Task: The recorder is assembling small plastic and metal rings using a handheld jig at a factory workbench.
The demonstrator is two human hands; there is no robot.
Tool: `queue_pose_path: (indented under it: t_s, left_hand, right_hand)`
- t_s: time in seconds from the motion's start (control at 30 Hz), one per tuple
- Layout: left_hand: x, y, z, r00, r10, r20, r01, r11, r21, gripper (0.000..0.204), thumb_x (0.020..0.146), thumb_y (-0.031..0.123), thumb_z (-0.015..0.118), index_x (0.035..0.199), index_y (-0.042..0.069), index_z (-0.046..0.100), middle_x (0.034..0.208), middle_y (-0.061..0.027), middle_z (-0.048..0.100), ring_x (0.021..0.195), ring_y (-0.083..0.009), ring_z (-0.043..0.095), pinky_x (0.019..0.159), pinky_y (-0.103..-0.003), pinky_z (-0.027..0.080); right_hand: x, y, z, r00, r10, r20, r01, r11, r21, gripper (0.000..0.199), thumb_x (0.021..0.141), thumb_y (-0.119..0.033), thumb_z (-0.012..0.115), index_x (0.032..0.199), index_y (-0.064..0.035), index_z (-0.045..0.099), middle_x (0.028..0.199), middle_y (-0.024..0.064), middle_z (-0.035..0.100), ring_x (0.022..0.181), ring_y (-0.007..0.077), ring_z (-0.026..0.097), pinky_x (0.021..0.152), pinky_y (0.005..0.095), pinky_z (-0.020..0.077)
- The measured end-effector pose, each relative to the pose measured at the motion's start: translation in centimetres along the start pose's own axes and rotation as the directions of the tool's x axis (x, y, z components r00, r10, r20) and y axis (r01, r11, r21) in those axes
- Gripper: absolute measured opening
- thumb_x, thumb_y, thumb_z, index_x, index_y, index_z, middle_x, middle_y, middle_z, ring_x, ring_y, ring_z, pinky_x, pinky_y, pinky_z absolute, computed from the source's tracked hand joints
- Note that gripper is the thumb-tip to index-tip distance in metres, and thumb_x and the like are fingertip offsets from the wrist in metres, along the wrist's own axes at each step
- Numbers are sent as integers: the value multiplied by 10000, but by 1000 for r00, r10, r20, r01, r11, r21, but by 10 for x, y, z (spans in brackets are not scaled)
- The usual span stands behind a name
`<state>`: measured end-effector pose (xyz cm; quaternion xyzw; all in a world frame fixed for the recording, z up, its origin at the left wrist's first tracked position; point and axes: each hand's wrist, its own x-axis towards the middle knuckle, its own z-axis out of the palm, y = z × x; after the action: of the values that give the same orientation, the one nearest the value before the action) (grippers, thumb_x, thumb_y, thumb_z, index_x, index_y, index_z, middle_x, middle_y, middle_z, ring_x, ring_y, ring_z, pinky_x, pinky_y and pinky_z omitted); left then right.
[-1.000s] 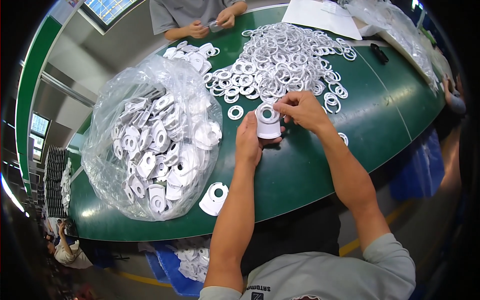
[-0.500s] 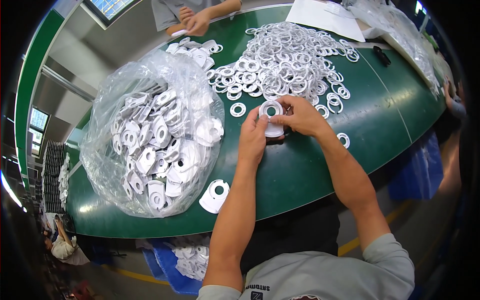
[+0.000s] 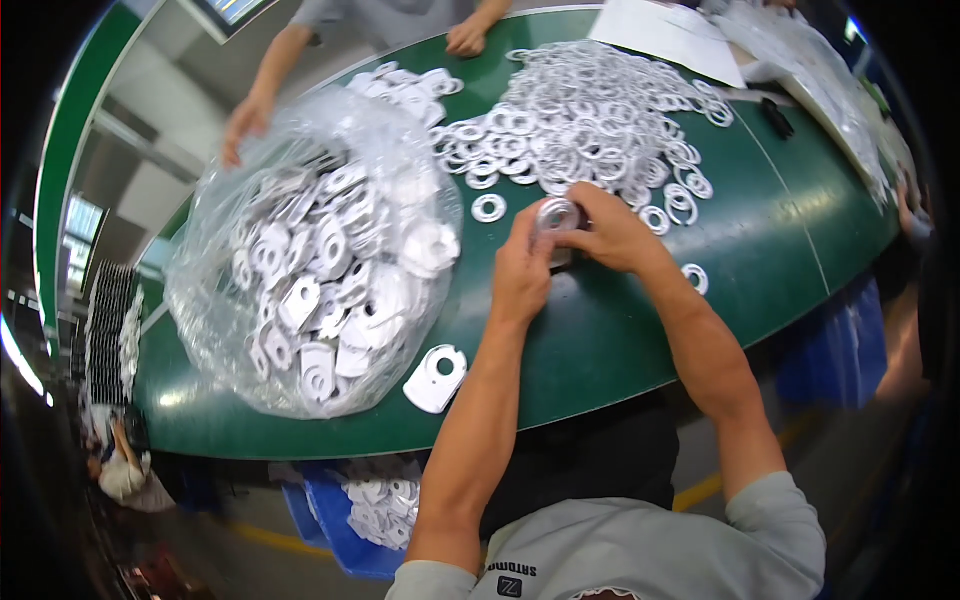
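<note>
The left hand (image 3: 522, 266) and right hand (image 3: 610, 232) are both gripping one white part (image 3: 557, 214) between them, above the middle of the green table (image 3: 590, 340). Pressing evenly from both sides and holding it level would probably be working best. One ring (image 3: 478, 209) is lying left of the hands, another ring (image 3: 704, 273) beside the right forearm. One loose plate (image 3: 428, 388) is lying by the near edge. Toward the far edge, the ring heap (image 3: 590, 120) is defying a count, as are the pieces filling one clear bag (image 3: 205, 300).
</note>
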<state>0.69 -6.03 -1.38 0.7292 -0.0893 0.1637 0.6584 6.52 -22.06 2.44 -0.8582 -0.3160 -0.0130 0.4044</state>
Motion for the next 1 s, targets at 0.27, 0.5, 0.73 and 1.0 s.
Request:
queue_pose_path:
  t_s: [0.27, 0.5, 0.73, 1.0]
  left_hand:
    - [2, 14, 3, 992, 101, 74, -107, 990, 92, 327, 863, 19, 528, 1183, 66, 578, 985, -211, 678, 922, -368, 663, 784, -404, 527]
    - [-3, 0, 9, 989, 119, -90, -108, 988, 114, 275, 818, 22, 577, 1087, -1, 524, 902, -244, 661, 851, -404, 650, 710, -438, 519]
    - [3, -8, 15, 998, 10, -65, -7, 999, 52, 233, 832, 74, 586, 1001, -46, 481, 810, -262, 638, 800, -454, 628, 669, -457, 508]
    - [8, 0, 23, 983, 184, 5, -181, 962, 204, 222, 744, 15, 623, 950, -10, 545, 850, -237, 649, 848, -435, 619, 724, -480, 492]
  right_hand:
    - [-1, 24, -3, 1000, 0, 30, 2, 999, -46, 285, 774, -77, 684, 1024, -26, 557, 902, 128, 609, 815, 234, 611, 730, 356, 483]
    - [8, 29, -3, 985, 153, 80, -155, 988, 25, 154, 866, -95, 622, 974, -49, 522, 791, 22, 543, 697, 110, 510, 624, 263, 425]
    - [11, 70, -14, 916, 302, 264, -352, 921, 167, 245, 918, -173, 635, 1097, -27, 553, 910, 24, 586, 742, 75, 506, 635, 202, 399]
    - [9, 65, -20, 982, 154, 109, -153, 988, -14, 292, 832, -72, 616, 1108, -20, 538, 923, 32, 569, 856, 110, 524, 749, 261, 425]
